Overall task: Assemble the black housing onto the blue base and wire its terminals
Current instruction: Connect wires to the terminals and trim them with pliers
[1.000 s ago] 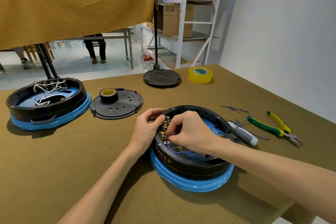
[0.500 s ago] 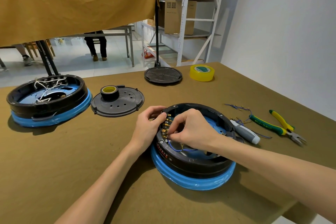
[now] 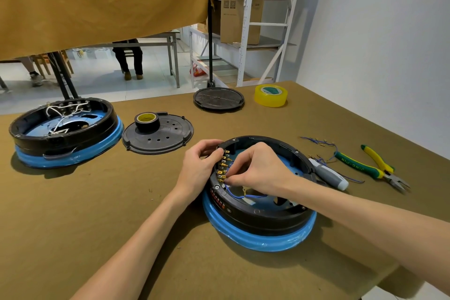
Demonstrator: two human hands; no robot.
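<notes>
The black housing [image 3: 258,212] sits on the blue base [image 3: 258,238], on the brown table [image 3: 97,202] directly in front of me. My left hand [image 3: 198,168] grips the housing's left rim, fingers curled over the edge beside the row of brass terminals [image 3: 222,165]. My right hand [image 3: 258,170] reaches inside the housing, fingertips pinching the end of a blue wire [image 3: 239,196] at the lowest terminals; the wire loops across the housing floor below that hand. Right of the housing, touching its rim, lies a grey screwdriver [image 3: 328,174]; further right lie loose blue wires [image 3: 319,142] and yellow-green pliers [image 3: 375,165]. Left of the housing lies a perforated black cover [image 3: 165,139] carrying a black tape roll [image 3: 146,121]. Behind the housing rest a black disc [image 3: 218,98] and a yellow tape roll [image 3: 270,95].
</notes>
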